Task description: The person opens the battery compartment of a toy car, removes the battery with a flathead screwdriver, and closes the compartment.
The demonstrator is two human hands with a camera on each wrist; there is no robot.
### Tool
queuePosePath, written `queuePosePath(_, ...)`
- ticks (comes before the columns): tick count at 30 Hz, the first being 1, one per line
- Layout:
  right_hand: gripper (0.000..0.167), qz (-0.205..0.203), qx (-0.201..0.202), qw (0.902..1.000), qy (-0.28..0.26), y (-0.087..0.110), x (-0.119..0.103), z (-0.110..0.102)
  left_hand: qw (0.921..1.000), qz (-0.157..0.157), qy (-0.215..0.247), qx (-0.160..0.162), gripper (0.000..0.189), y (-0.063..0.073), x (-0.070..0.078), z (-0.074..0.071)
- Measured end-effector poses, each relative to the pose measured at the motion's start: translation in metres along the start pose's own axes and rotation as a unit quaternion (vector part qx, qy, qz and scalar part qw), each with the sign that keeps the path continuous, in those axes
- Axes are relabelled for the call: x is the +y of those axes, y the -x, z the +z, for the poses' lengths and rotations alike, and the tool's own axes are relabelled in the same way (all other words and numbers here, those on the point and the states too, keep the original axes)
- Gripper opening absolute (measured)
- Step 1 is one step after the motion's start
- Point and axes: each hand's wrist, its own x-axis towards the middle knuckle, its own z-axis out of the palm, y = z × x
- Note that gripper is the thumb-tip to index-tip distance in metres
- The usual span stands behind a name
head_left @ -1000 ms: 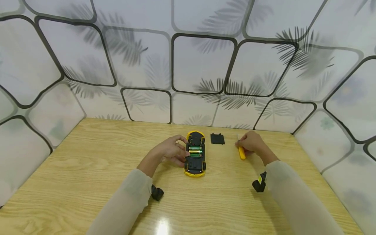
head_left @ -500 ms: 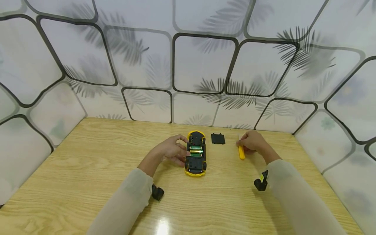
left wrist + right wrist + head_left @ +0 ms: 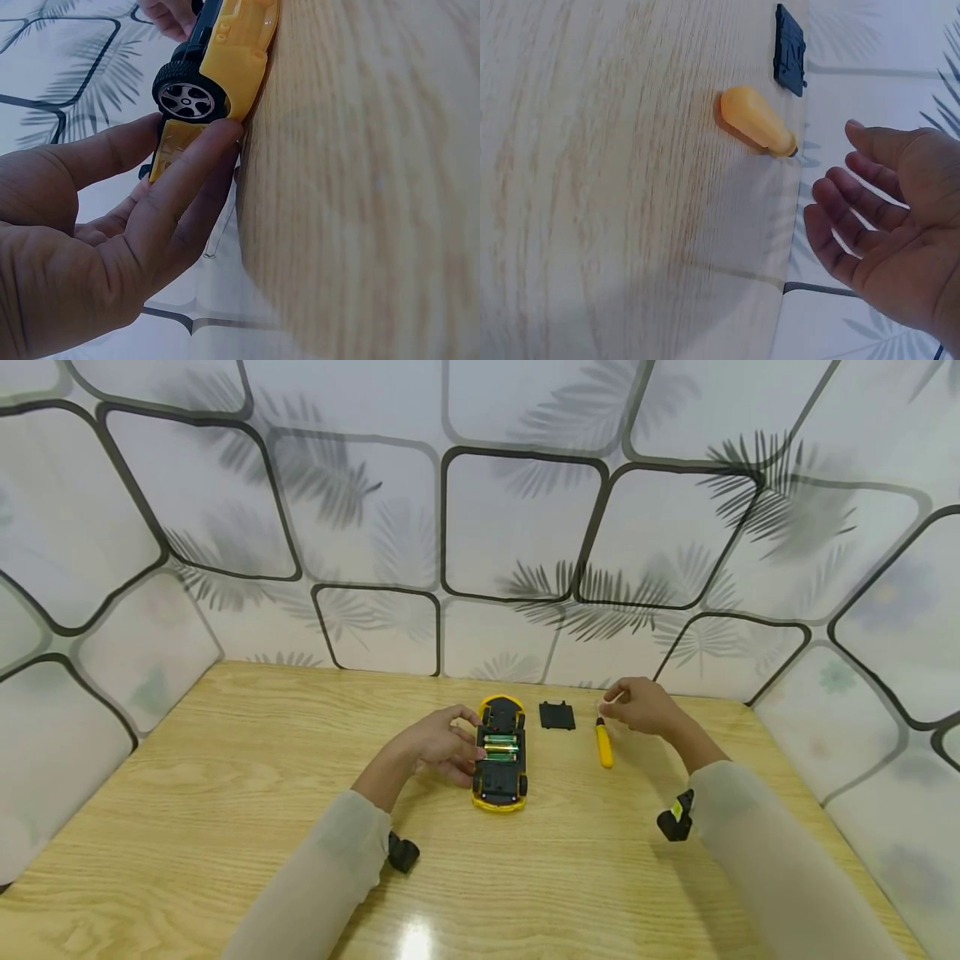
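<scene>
A yellow toy car [image 3: 499,785] lies upside down on the table, its black underside up. Several green-and-gold batteries [image 3: 500,747] sit side by side in its uncovered compartment. My left hand [image 3: 441,745] holds the car by its left side; in the left wrist view the thumb and fingers [image 3: 191,172] pinch the body next to a wheel [image 3: 187,100]. To the right lies a screwdriver [image 3: 603,747] with a yellow handle, its thin shaft toward the wall. My right hand [image 3: 637,706] is over the shaft end, fingers loosely bent and apart from the handle [image 3: 754,120] in the right wrist view.
A black battery cover [image 3: 557,715] with small tabs lies flat between car and screwdriver. Behind everything the patterned wall [image 3: 495,635] meets the wooden table [image 3: 300,777]. Black wrist cameras are strapped by both sleeves.
My right hand has let go of the screwdriver and shifted slightly up toward the wall. The screwdriver has moved a little left. The left hand and car stay put.
</scene>
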Motion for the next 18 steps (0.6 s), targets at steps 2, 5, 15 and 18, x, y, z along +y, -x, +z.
queuePosePath(2, 0.032, -0.021, 0.008, 0.9997, 0.012, -0.002, -0.002, 0.002, 1.0, 0.0, 0.001, 0.001, 0.049, 0.0, 0.0, 0.0)
queuePosePath(5, 0.03, -0.049, 0.013, 0.9983, 0.029, -0.003, -0.01, 0.007, 1.0, 0.0, 0.003, 0.001, 0.049, -0.001, 0.0, 0.0)
queuePosePath(15, 0.026, -0.125, -0.007, 0.9912, 0.044, -0.003, -0.039, 0.026, 1.0, 0.002, -0.002, -0.001, 0.049, 0.0, -0.001, -0.001)
queuePosePath(18, 0.024, -0.149, -0.005, 0.9876, 0.048, -0.002, -0.047, 0.034, 1.0, 0.004, 0.0, -0.002, 0.049, 0.0, -0.001, 0.0)
